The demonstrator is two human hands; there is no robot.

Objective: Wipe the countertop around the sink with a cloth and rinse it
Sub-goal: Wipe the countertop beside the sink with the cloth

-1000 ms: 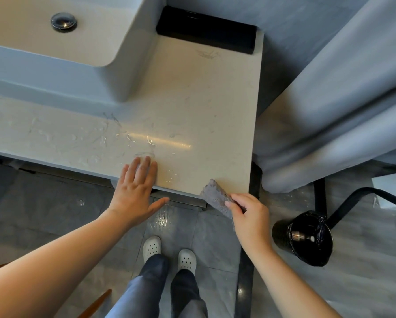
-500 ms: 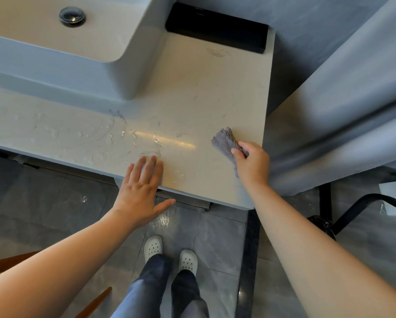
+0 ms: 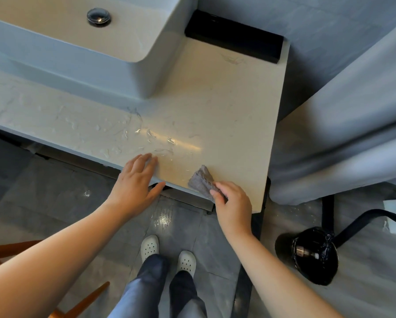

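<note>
The right hand (image 3: 232,203) pinches a small grey cloth (image 3: 200,181) in curled fingers, pressing it on the bench (image 3: 215,106) at the front edge, near the front right corner. The left hand (image 3: 135,180) lies flat, fingers straight, on the same edge just beside it. The cloth is bunched into a textured wedge, its tip pointing away and left towards the water streaks (image 3: 123,134), which spread along the front edge in front of the sink (image 3: 77,63); a leftward sweep looks due next.
</note>
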